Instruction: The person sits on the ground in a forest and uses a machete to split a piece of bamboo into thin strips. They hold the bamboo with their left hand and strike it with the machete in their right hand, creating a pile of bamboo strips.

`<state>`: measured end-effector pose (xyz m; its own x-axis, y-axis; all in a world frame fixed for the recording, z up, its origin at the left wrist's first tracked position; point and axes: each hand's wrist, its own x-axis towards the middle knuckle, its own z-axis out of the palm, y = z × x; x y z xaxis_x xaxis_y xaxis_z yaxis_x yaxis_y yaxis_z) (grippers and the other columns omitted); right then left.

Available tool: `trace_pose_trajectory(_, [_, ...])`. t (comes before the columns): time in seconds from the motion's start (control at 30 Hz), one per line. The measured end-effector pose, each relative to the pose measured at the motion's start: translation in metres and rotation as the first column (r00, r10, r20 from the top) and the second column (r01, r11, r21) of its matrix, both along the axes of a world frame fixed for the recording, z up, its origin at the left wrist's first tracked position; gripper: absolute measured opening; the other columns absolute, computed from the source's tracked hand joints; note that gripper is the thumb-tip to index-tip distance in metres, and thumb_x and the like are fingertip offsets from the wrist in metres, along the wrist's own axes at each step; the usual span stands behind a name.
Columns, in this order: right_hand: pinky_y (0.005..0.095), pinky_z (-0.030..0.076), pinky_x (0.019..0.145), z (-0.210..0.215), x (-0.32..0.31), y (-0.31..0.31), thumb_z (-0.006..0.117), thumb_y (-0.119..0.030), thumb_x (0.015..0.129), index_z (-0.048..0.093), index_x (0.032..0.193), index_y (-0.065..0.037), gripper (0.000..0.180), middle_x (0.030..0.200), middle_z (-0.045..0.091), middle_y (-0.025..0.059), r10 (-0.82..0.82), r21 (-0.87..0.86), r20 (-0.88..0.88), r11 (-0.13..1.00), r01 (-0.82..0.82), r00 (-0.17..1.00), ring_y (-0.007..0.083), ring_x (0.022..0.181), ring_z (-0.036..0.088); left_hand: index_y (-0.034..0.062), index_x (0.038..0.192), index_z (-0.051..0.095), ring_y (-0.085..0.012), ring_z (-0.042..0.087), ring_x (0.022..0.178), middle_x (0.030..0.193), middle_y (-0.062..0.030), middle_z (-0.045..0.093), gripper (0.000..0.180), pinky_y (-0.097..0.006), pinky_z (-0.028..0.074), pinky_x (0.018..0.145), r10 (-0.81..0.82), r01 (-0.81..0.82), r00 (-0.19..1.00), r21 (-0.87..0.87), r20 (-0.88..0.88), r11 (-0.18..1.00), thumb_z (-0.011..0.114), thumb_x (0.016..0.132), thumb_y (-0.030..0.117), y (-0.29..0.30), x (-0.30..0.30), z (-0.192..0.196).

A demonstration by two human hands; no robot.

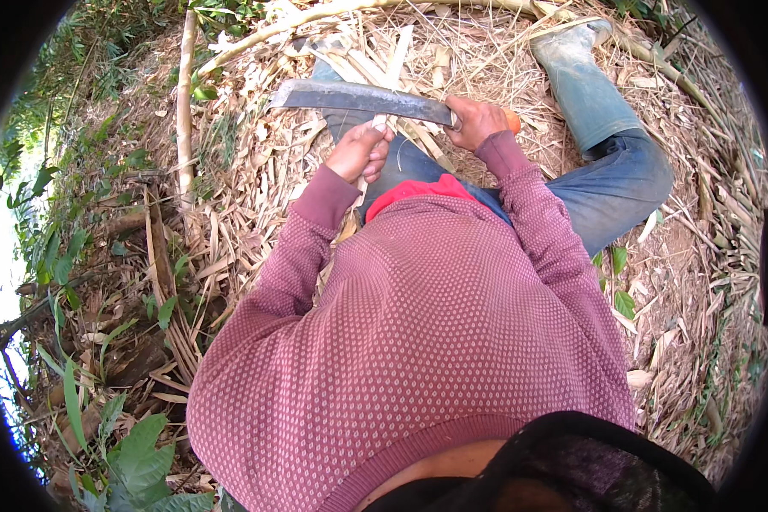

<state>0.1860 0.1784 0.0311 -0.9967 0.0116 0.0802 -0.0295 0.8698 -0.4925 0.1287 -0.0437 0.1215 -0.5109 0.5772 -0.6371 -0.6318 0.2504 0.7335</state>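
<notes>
I sit on the ground and look down over my pink patterned sweater. My right hand [476,121] grips the orange handle [512,121] of a long dark machete [358,98], its blade lying across to the left. My left hand [360,152] is closed on a pale strip of bamboo [377,125] right under the blade, touching its edge. My legs in blue jeans stretch forward, with a grey-green rubber boot [576,64] at the upper right.
Dry bamboo husks, shavings and straw [452,51] cover the ground ahead. A thin pale bamboo stem [184,102] stands at the left. Green leafy plants [136,452] grow at the lower left. Bare earth [683,256] lies to the right.
</notes>
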Motion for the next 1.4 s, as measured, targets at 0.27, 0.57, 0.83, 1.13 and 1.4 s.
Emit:
trace_pose_trajectory(0.27, [0.0353, 0.053, 0.066, -0.025, -0.012, 0.073, 0.059, -0.029, 0.077, 0.061, 0.100, -0.010, 0.030, 0.073, 0.065, 0.0085, -0.563, 0.015, 0.093, 0.825, 0.565, 0.821, 0.0203, 0.068, 0.064, 0.0051, 0.102, 0.050, -0.0033, 0.028, 0.036, 0.055, 0.0035, 0.037, 0.023, -0.019, 0.026, 0.031, -0.116, 0.108, 0.988, 0.080, 0.100, 0.991, 0.036, 0.097, 0.023, -0.033, 0.037, 0.031])
trace_pose_trajectory(0.57, [0.0394, 0.050, 0.055, 0.004, 0.004, 0.007, 0.064, -0.028, 0.072, 0.056, 0.087, -0.010, 0.025, 0.065, 0.060, 0.0084, -0.180, -0.146, -0.017, 0.974, 0.176, 0.983, 0.0266, 0.059, 0.061, 0.0080, 0.134, 0.030, -0.0058, 0.039, 0.046, 0.064, 0.0013, 0.043, 0.041, -0.019, 0.034, 0.039, 0.031, -0.030, 0.999, 0.026, -0.023, 0.999, 0.034, 0.096, 0.021, -0.011, -0.011, -0.013])
trace_pose_trajectory(0.83, [0.0435, 0.049, 0.061, -0.007, 0.006, -0.009, 0.066, -0.030, 0.071, 0.050, 0.089, -0.011, 0.030, 0.078, 0.063, 0.0096, -0.034, -0.109, -0.026, 0.994, 0.031, 0.999, 0.0312, 0.071, 0.062, 0.0142, 0.140, 0.024, -0.0049, 0.031, 0.042, 0.061, 0.0030, 0.037, 0.047, -0.019, 0.027, 0.036, 0.049, -0.050, 0.999, 0.113, 0.014, 0.992, 0.036, 0.095, 0.022, -0.005, 0.003, -0.014])
trace_pose_trajectory(1.13, [0.0409, 0.051, 0.064, -0.019, -0.009, 0.006, 0.064, -0.031, 0.075, 0.056, 0.096, -0.010, 0.031, 0.078, 0.063, 0.0102, -0.101, -0.040, 0.138, 0.993, 0.107, 0.985, 0.0285, 0.067, 0.062, 0.0124, 0.139, 0.025, -0.0029, 0.028, 0.040, 0.059, 0.0048, 0.033, 0.046, -0.017, 0.026, 0.034, 0.018, -0.023, 0.999, 0.120, 0.044, 0.993, 0.037, 0.096, 0.026, -0.017, 0.019, 0.000])
trace_pose_trajectory(1.4, [0.0375, 0.052, 0.070, -0.036, -0.008, 0.073, 0.058, -0.032, 0.074, 0.064, 0.097, -0.006, 0.036, 0.076, 0.066, 0.0144, -0.615, -0.157, 0.149, 0.758, 0.633, 0.774, 0.0256, 0.070, 0.065, 0.0124, 0.142, 0.014, -0.0010, 0.033, 0.040, 0.064, 0.0027, 0.039, 0.050, -0.014, 0.030, 0.031, 0.028, -0.130, 0.967, 0.396, 0.254, 0.909, 0.031, 0.097, 0.028, -0.044, 0.024, 0.012])
